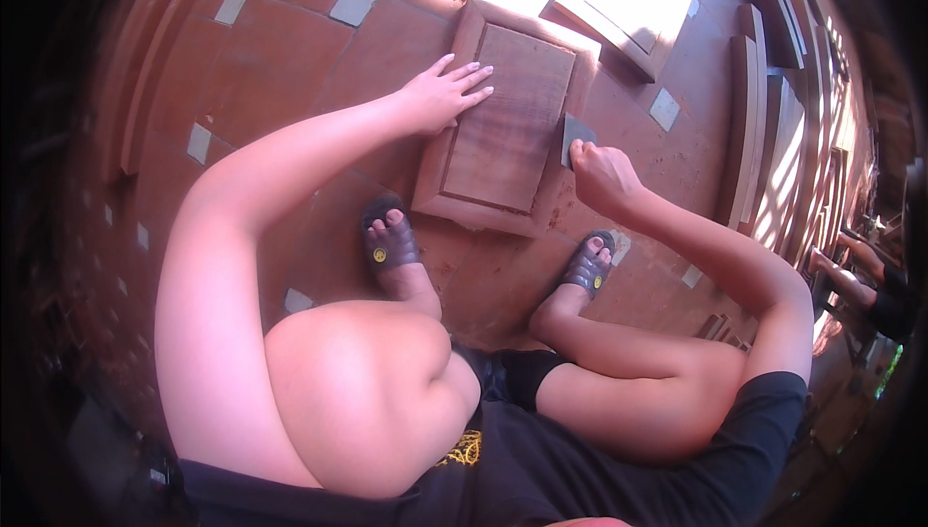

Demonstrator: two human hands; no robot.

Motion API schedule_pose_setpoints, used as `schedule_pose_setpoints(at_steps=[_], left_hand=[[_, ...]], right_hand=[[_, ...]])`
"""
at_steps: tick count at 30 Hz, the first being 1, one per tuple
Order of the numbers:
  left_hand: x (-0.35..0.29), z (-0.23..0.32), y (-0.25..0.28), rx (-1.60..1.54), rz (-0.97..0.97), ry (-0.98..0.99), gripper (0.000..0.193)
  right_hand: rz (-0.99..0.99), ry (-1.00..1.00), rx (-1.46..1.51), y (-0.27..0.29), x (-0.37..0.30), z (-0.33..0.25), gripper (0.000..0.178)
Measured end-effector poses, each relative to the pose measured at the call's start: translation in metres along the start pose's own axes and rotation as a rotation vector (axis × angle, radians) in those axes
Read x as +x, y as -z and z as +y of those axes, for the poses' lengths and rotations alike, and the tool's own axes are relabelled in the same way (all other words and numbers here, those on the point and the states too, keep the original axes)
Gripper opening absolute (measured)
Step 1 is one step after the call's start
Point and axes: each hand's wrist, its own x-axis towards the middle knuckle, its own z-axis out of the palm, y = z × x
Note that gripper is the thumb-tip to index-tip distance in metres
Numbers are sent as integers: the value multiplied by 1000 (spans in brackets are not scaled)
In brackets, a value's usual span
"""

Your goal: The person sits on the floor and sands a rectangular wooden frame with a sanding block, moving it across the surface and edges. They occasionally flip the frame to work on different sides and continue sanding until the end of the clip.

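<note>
A reddish-brown wooden panel (517, 116) with a raised frame and a recessed centre lies flat on the floor in front of me. My left hand (440, 99) rests open on its left side, fingers spread over the frame and the edge of the centre. At the panel's right side, my right hand (606, 177) is closed round a thin dark grey sheet (577, 129). That sheet stands at an angle against the right frame strip; whether it is sandpaper or a scraper, I cannot tell. The fingertips gripping it are partly hidden.
Another wooden panel (633, 5) lies in bright sunlight beyond the first. Long boards (742, 131) stand along the right, with more timber (155, 53) at the left. My sandalled feet flank the near edge. Another person's legs (851, 280) show at the far right.
</note>
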Motion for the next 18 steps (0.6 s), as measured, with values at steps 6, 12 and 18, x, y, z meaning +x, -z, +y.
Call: schedule_pose_setpoints(at_steps=[6, 12, 18], left_hand=[[2, 1, 5, -4, -51, 14, 84], [1, -4, 12, -4, -63, -18, 83], [0, -16, 7, -83, -13, -79, 83]], right_hand=[[-265, -36, 102, 36, -2, -25, 14], [163, -102, 85, 89, 109, 34, 21], [38, 153, -334, 22, 115, 2, 23]])
